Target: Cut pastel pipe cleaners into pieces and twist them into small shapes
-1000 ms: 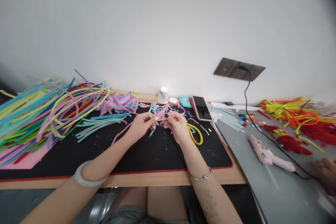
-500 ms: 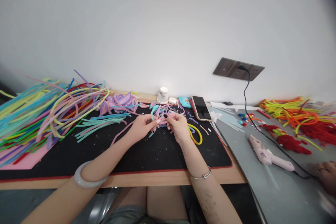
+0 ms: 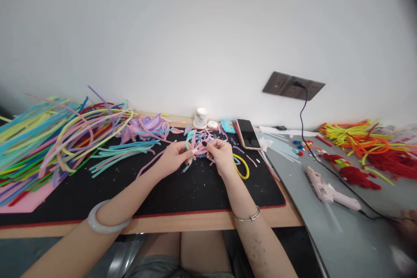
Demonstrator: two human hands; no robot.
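My left hand (image 3: 178, 156) is closed in a pinch on pink pipe cleaners (image 3: 200, 150), with a mint-green one (image 3: 186, 167) curling past its fingertips. Close beside it, my right hand (image 3: 219, 154) pinches the other side of the same pink pipe cleaners between thumb and forefinger. How the strands join is too small to make out. Behind the fingers lie cut pastel pieces on the black mat (image 3: 192, 191). A yellow pipe-cleaner loop (image 3: 243, 169) rests just right of my right hand.
Piled pipe cleaners (image 3: 65, 139) cover the left side. A paper cup (image 3: 201, 117), an earbud case (image 3: 213, 124) and a phone (image 3: 248, 134) stand at the back. On the grey table lies a corded glue gun (image 3: 329, 191); another person's hand (image 3: 408, 223) shows at the right edge.
The view has shifted slightly, moving the scene a little to the left. Both my hands keep their pinch on the pink pipe cleaners, nearly still. The other person's hand has moved slightly.
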